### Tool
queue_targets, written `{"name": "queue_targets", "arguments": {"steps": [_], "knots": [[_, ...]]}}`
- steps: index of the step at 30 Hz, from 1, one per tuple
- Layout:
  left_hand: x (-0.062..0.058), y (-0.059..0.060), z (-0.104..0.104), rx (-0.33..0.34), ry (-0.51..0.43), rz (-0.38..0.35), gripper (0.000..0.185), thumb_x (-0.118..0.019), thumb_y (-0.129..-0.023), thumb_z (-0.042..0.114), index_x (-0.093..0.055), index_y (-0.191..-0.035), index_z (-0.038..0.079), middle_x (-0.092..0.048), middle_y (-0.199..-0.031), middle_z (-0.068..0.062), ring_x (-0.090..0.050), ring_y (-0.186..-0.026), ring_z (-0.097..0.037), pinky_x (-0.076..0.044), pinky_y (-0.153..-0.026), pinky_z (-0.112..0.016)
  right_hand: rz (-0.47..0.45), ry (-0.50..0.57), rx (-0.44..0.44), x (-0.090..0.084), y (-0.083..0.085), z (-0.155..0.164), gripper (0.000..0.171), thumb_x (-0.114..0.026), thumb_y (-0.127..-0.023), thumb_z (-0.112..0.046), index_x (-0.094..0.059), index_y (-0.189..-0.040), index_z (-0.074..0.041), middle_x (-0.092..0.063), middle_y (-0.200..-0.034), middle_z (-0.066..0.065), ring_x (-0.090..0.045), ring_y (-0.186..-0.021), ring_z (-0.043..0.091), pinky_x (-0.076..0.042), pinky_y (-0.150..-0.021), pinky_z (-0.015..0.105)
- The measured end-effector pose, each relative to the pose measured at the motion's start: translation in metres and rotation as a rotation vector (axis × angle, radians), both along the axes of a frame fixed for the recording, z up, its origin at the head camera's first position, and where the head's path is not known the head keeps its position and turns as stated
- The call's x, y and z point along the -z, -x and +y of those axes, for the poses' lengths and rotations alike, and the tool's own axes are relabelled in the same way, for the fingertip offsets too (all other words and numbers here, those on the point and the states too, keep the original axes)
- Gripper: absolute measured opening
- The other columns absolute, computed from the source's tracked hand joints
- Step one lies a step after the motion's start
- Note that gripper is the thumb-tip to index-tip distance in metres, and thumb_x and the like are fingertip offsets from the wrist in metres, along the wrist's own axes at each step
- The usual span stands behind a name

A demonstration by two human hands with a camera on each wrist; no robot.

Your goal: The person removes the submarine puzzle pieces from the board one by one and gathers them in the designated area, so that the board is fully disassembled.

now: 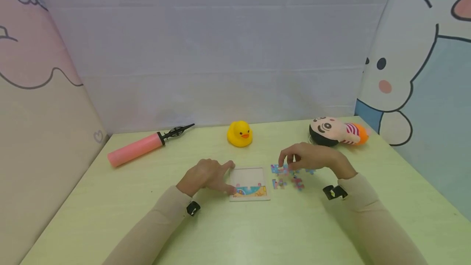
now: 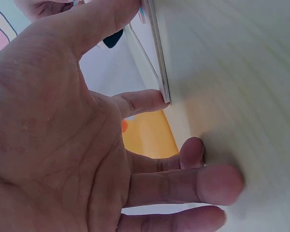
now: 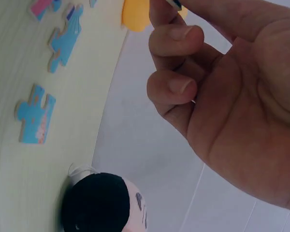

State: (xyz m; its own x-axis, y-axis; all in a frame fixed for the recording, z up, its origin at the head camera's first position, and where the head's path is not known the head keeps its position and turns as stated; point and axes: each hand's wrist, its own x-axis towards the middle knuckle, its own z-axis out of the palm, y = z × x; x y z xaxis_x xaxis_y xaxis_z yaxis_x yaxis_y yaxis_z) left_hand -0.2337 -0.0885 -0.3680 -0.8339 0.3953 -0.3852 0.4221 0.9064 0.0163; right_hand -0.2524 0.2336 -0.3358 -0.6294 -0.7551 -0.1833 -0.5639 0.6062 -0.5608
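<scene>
Left hand [image 1: 206, 175] braces my puzzle tray [image 1: 250, 184] with straight fingers; right hand [image 1: 312, 158] pinches a puzzle piece [image 1: 282, 169], loose pieces [image 1: 290, 182] just beneath.

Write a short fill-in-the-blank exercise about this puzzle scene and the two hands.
1. The left hand steadies the puzzle ____ by its left edge.
2. The loose puzzle pieces lie to the ____ of the tray.
3. Behind the tray sits a yellow rubber ____.
4. The air pump is ____ in colour.

Missing words: tray; right; duck; pink
</scene>
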Motion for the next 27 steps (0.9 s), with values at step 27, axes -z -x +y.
{"name": "queue_targets", "arguments": {"steps": [27], "knots": [[0.000, 0.008, 0.000, 0.015, -0.042, -0.034, 0.072, -0.068, -0.079, 0.072, -0.047, -0.134, 0.029, -0.058, -0.078, -0.004, -0.058, -0.046, -0.019, -0.044, -0.052, -0.030, -0.465, -0.079, 0.101, 0.016, 0.019, 0.064, 0.016, -0.069, -0.090, -0.003, -0.067, -0.105, -0.001, -0.054, -0.073, -0.002, -0.042, -0.060, 0.008, -0.035, -0.056, 0.020]]}}
